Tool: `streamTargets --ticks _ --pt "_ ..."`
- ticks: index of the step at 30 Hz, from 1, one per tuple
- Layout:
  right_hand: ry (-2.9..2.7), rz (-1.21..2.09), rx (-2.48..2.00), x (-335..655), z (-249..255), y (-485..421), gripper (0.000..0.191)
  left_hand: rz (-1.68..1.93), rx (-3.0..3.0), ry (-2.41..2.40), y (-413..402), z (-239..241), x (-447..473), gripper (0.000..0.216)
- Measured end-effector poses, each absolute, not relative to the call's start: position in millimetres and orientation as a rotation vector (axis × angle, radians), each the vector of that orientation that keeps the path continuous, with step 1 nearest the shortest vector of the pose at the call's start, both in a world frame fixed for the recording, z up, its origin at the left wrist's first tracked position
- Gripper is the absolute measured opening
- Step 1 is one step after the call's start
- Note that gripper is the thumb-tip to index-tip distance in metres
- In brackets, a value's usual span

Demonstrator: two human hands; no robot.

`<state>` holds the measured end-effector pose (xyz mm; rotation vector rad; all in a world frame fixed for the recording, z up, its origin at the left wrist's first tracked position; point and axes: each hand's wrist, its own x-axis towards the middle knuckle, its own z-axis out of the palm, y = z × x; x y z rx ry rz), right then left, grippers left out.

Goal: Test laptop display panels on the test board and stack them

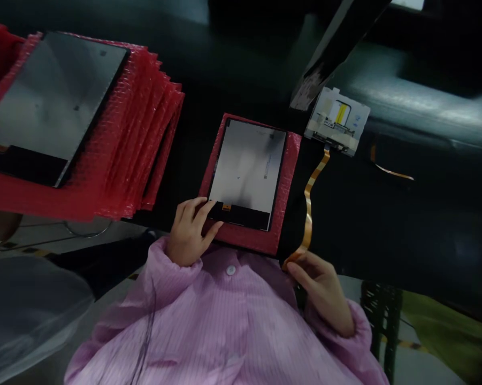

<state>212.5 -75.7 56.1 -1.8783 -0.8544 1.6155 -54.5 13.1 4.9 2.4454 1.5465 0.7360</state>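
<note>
Screen panel [251,166] lies flat on a red bubble-wrap sheet [291,160], right in front of the person, near the edge of a dark table [385,230]. Most of its top side is gray and shiny, with a black strip [249,216] along the end close to the person. A little orange tab [227,207] sits on that strip.

The left hand [191,227] is at the near left corner of the panel. Its fingers are spread apart, with one fingertip on the corner and the thumb by the bottom edge. I cannot tell if they press down.

The right hand [319,286] is just past the table edge, to the right of the red sheet. Its thumb and fingers pinch the end of a long orange ribbon cable [308,208]. The cable bends and runs up to a white board [339,120] with a yellow piece [341,113] in its window. Farther right, a thin orange strip [393,172] lies alone.

On the left is a pile of red bubble-wrap bags [132,144], with another screen panel [56,96] on top. The person wears a pink striped coat [232,315] with a white button [230,270].
</note>
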Motion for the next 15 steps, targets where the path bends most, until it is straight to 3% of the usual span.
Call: streamTargets --ticks 7,15 --pt "-1.020 1.494 -1.587 222 75 -8 0.034 0.792 2.457 1.521 11 1 -25 0.038" --pt "-1.376 1.425 -1.546 199 33 65 0.039 0.865 2.431 1.525 14 5 -10 0.036"
